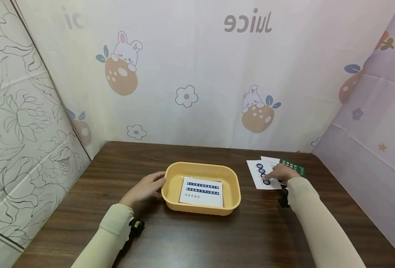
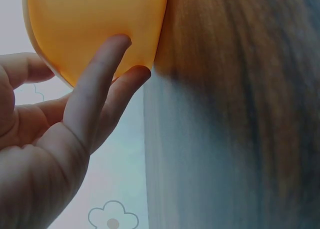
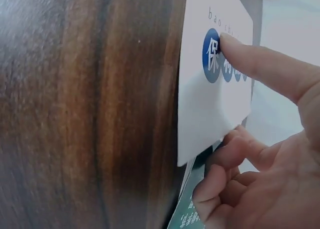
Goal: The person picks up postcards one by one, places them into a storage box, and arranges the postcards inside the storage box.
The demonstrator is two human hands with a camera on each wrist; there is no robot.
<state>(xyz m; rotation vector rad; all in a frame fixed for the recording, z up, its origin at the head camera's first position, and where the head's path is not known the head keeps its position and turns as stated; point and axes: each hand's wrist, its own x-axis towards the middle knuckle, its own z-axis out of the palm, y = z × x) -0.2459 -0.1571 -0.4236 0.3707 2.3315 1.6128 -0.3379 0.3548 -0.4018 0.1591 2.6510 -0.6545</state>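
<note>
A yellow plastic basin (image 1: 201, 213) stands on the brown table; inside lies a white card (image 1: 201, 199) with blue-banded writing, on top of a red-edged one. My left hand (image 1: 146, 189) is at the basin's left side. Its extended fingers (image 2: 100, 74) touch the outer wall near the rim. To the right, my right hand (image 1: 282, 172) pinches a white card (image 1: 255, 173) with round blue characters. One digit (image 3: 250, 56) presses on its printed face, while the others curl at its edge. Under that hand lie another white card (image 1: 269, 159) and a green card (image 1: 298, 169).
Behind the table hangs a pale curtain (image 1: 210, 123) printed with rabbits and flowers. A flower-patterned panel (image 1: 26, 111) closes off the left, and more pale cloth (image 1: 368, 137) hangs on the right. A black wrist device (image 1: 137, 226) sits at the left cuff.
</note>
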